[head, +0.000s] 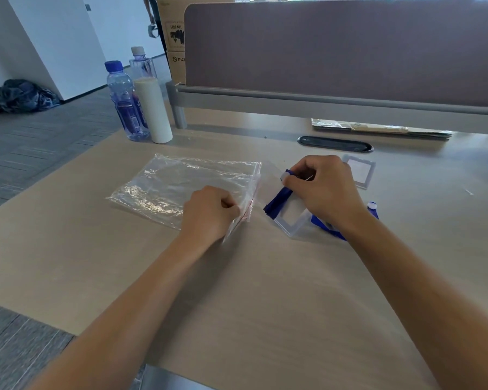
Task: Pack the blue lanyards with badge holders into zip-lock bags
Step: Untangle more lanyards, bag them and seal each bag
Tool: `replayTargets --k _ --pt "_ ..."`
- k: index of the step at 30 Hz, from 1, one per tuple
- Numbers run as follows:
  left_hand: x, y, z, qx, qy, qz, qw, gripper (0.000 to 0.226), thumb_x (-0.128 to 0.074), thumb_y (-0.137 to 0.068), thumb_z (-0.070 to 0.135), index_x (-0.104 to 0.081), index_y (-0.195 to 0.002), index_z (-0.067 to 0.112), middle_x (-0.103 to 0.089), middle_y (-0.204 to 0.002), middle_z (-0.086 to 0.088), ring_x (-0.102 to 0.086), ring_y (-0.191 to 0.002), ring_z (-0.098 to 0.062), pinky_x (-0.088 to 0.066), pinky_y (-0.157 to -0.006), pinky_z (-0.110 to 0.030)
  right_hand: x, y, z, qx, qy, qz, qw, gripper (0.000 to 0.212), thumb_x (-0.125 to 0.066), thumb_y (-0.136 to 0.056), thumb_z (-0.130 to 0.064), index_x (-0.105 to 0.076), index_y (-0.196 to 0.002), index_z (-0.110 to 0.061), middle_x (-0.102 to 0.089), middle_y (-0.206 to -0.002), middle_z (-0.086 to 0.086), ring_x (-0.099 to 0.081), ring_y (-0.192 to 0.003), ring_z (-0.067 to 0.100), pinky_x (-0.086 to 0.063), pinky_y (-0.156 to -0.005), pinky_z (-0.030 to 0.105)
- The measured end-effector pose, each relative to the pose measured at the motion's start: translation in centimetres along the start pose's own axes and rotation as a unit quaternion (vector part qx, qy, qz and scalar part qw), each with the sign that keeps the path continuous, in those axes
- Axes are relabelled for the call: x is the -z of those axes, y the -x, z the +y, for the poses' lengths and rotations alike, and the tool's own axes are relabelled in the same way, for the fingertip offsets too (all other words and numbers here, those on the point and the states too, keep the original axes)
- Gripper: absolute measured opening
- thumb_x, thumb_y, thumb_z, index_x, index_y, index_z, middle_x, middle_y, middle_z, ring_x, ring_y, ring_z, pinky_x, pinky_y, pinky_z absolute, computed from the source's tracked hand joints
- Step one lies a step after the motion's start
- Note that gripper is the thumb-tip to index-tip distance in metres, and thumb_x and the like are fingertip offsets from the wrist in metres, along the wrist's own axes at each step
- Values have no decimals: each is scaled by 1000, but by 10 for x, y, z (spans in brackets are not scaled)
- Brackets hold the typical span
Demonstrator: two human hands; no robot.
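A clear zip-lock bag (pixel 181 184) lies flat on the table, its red-lined mouth facing right. My left hand (pixel 209 213) pinches the bag's mouth edge near its front corner. My right hand (pixel 326 190) grips a bundled blue lanyard (pixel 278 202) together with a clear badge holder (pixel 289 223), just right of the bag's mouth. More blue strap and a white clip (pixel 372 206) stick out behind my right wrist. A second clear badge holder (pixel 359 170) lies on the table beyond my right hand.
Two plastic water bottles (pixel 124 102) and a white cylinder (pixel 154 111) stand at the table's far left. A grey partition (pixel 344 46) runs along the back, with flat cardboard (pixel 378 128) and a dark cable slot (pixel 334 143) below it. The table's left edge drops to the floor.
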State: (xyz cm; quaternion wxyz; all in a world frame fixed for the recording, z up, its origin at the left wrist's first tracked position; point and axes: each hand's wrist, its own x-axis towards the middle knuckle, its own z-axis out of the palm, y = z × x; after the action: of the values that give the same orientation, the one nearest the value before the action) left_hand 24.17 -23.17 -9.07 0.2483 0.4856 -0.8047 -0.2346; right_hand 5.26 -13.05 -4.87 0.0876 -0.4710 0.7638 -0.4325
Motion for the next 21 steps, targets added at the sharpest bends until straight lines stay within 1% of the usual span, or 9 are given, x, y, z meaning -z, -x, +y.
replayTargets --k 4,7,10,14,16,18,21 --pt "3 1 7 12 39 28 999 9 -70 -79 19 -75 -73 23 -69 -65 12 -68 -71 -16 -58 -75 -37 0 1 -3 -27 -35 3 999 6 -75 -87 -26 -78 -85 -21 -73 -80 -9 -68 -81 15 -61 -77 38" --pt "6 4 13 13 83 39 996 9 -70 -81 18 -75 -73 20 -71 -62 7 -70 -70 -13 -58 -75 -36 0 3 -7 -55 -62 -7 997 7 -74 -88 -23 -79 -86 -19 -74 -83 -5 -69 -82 18 -59 -78 38" --pt "8 11 21 3 105 41 994 9 -70 -83 17 -74 -74 19 -71 -59 7 -70 -67 -10 -57 -75 -34 2 4 -10 -85 -87 -7 993 7 -75 -89 -22 -79 -87 -17 -75 -85 -2 -69 -82 18 -59 -77 37" --pt "5 19 27 -16 103 45 994 10 -72 -81 19 -72 -71 23 -71 -60 10 -70 -67 -11 -57 -74 -34 7 5 -14 -105 -123 -2 987 8 -75 -89 -20 -77 -83 -17 -72 -75 2 -60 -62 13 -57 -65 33" --pt "3 23 30 -27 92 43 994 9 -72 -81 21 -72 -72 24 -71 -61 11 -70 -67 -11 -57 -72 -35 11 6 -17 -118 -145 -2 982 6 -74 -90 -17 -75 -86 -14 -73 -74 7 -61 -55 11 -61 -62 30" --pt "1 26 32 -36 82 41 995 8 -72 -81 22 -73 -74 24 -71 -62 11 -69 -68 -13 -57 -71 -37 13 5 -19 -133 -162 -1 978 4 -74 -90 -15 -75 -88 -13 -74 -74 8 -64 -53 10 -64 -64 31" --pt "-1 28 35 -42 96 42 994 10 -71 -81 18 -72 -72 23 -71 -61 9 -69 -65 -14 -57 -69 -39 14 5 -21 -141 -174 -7 975 4 -74 -90 -14 -75 -87 -11 -74 -74 10 -64 -53 11 -64 -62 28"
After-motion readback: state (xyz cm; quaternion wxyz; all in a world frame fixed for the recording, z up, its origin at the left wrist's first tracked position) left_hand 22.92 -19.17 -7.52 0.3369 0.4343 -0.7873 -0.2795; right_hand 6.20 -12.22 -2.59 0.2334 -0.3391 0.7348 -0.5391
